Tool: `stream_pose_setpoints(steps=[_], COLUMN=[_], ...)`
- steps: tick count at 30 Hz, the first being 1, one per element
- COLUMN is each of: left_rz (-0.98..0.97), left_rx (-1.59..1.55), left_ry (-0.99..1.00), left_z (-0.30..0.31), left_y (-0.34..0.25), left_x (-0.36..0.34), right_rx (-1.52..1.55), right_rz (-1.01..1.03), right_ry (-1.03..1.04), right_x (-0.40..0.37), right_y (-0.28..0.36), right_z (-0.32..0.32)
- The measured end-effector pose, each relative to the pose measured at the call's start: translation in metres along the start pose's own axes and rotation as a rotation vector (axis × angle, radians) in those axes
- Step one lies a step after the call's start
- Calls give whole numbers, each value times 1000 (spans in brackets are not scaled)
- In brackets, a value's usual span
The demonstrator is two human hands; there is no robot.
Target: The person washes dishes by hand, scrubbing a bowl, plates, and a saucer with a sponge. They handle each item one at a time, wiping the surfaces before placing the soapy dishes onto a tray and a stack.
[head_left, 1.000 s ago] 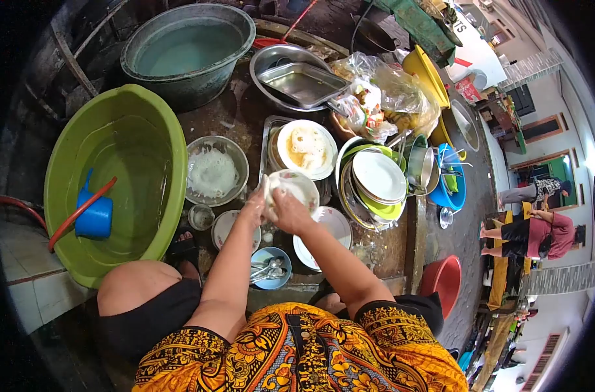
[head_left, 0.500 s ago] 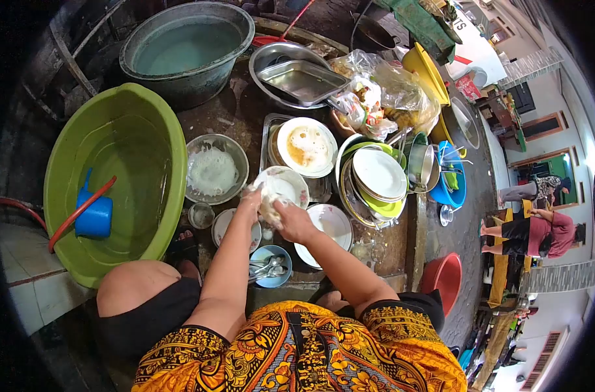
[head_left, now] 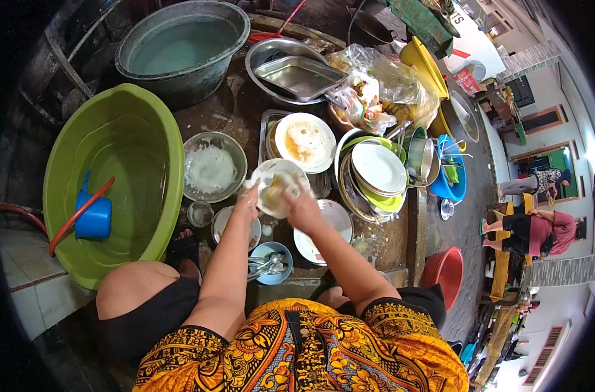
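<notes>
My left hand [head_left: 248, 204] grips the left rim of a soapy white plate [head_left: 265, 171], tilted over the other dishes. Inside it, my right hand [head_left: 303, 208], smeared by motion, presses a pale yellowish sponge [head_left: 278, 187] to the surface. Just beyond lies a stack topped by a white plate with brown liquid and foam [head_left: 304, 140]. A metal bowl of suds [head_left: 210, 168] stands to the left. Below the hands are a floral-rimmed plate [head_left: 323, 245], another plate [head_left: 223, 227] and a small blue bowl of spoons [head_left: 271, 264].
A green tub [head_left: 170, 215] of water with a blue dipper [head_left: 93, 219] stands left, a grey tub [head_left: 180, 78] behind it. On the right are stacked plates [head_left: 378, 166], plastic bags [head_left: 402, 85], a blue basket [head_left: 451, 186] and a red basin [head_left: 444, 277]. Two people stand far right.
My right hand has moved right and slightly up across the plate, exposing more of its inside. The plate has tilted and shifted slightly left. My left hand keeps its grip.
</notes>
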State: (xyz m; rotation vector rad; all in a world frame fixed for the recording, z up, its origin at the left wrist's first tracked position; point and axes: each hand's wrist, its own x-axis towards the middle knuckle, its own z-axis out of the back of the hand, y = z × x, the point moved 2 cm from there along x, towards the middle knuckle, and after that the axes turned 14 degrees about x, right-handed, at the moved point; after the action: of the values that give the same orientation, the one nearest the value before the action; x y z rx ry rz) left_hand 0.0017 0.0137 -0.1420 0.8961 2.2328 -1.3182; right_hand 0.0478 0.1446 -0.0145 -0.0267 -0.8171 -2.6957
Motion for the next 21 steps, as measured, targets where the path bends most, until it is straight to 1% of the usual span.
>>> stream_pose_setpoints(steps=[1,2,3,4,5,6,8,9,10,12,13,14,15,16,17,18,19,20,21], left_rz=[110,112,150,188,177,173,43,83,83,60,5,9,33,53,42,39,48,56,123], left_rx=[84,86,122,158,75,75,8,3,3,37,132,136,289,441,312,309,263,217,224], left_ry=[-80,-76,-58,-43,71,72,53,-29,-31,-53,-89,-88,-138,-188,-72,-70,-25,22,-64], left_z=[-9,-18,-27,-30,-30,-25,-13,-8,-1,10,3,-4,-28,-41,-36,-28,-20,-17,-14], left_y=[-17,-24,-30,-32,-27,-22,-18,-17,-14,-6,-11,-12,-39,-55,-32,-18,-6,-2,-11], left_x=[-20,-30,-36,-38,-33,-30,-23,-19,-11,5,0,-8,-45,-65,-41,-25,-12,-7,-20], right_rx=[-56,-116,-120,11,142,140,145,154,157,-67,-123,-128,-96,-65,-8,50,173,91,46], right_rz=[-69,-136,-138,-196,-251,-248,-86,9,10,-202,-161,-151,-211,-268,-231,-190,-214,-285,-181], right_ry=[-22,-48,-53,4,61,60,146,186,187,239,113,-9,-5,-2,-44,-85,-49,75,121], right_x=[10,17,21,26,29,27,14,5,3,-1,2,7,12,17,18,17,16,10,2], right_y=[-1,0,5,11,16,19,28,25,19,1,-6,-11,-15,-17,-12,-4,17,25,26], right_z=[5,9,6,-3,-8,-9,-14,-12,-9,-4,4,6,3,-5,-17,-28,-23,-23,-25])
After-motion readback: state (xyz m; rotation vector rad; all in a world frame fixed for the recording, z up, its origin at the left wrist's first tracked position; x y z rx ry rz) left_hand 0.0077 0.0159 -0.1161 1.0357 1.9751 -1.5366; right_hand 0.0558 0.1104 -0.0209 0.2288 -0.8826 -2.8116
